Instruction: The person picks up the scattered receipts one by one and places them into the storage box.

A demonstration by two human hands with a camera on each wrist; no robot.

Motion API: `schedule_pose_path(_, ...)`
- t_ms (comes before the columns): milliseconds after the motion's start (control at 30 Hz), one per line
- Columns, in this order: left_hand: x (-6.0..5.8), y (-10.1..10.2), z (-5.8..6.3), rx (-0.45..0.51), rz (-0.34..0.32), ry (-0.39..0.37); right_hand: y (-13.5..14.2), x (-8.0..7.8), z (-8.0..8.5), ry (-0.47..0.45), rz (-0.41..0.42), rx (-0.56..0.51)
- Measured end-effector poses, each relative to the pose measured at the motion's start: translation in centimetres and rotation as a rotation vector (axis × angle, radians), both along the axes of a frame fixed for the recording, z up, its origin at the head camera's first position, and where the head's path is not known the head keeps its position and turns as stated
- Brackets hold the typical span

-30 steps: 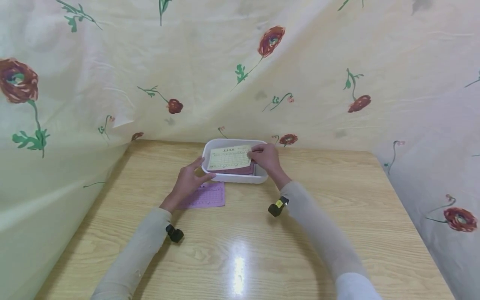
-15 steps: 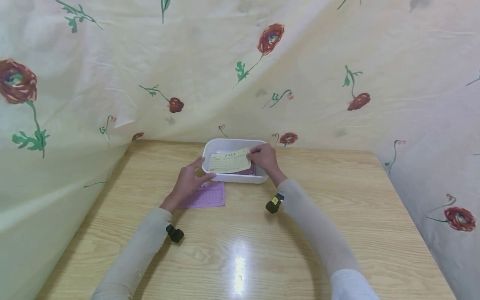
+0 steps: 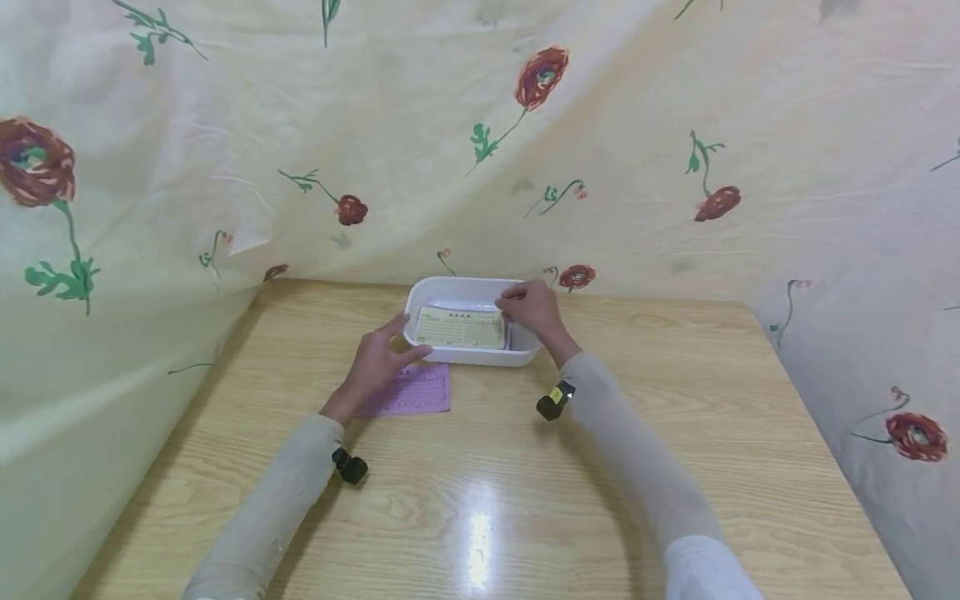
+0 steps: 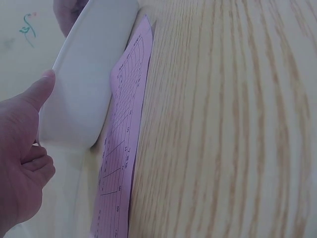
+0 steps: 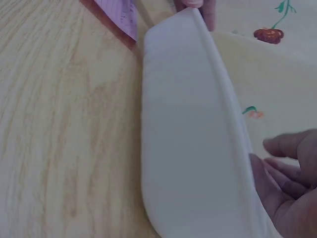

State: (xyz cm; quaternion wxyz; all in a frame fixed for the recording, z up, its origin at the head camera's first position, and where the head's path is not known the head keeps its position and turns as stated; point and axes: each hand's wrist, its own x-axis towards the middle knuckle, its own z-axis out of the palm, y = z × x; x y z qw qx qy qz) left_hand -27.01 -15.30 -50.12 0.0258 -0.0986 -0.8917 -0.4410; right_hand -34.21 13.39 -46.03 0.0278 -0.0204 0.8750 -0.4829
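A white plastic tub (image 3: 468, 357) stands near the back of the table. My left hand (image 3: 372, 364) grips its left end, thumb on the front rim and fingers on the side, as the left wrist view also shows. Flat in the tub lies a pale yellow printed slip (image 3: 459, 328), on top of other paper barely showing at its right edge. My right hand (image 3: 534, 308) is over the tub's right end; in the right wrist view, its thumb and fingers (image 5: 285, 146) are apart with nothing seen between them. Partly under my left hand lies a purple printed slip (image 3: 412, 392).
The wooden table (image 3: 480, 475) extends in front and to both sides. A flower-patterned cloth (image 3: 420, 167) hangs right behind the tub and along both sides. Each sleeve carries a small black camera (image 3: 349, 467).
The yellow slip has gone from tilted in my right fingers to flat in the tub, covering the dark red paper. My right hand has let go and lifted slightly. The left hand stays still.
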Motion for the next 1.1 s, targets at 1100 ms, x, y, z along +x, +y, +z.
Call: schedule_pose_path(1100,-0.6,0.5,-0.1,-0.017,0.022,0.020,-0.5,6.8,2.0,0.165,0.197,-0.171)
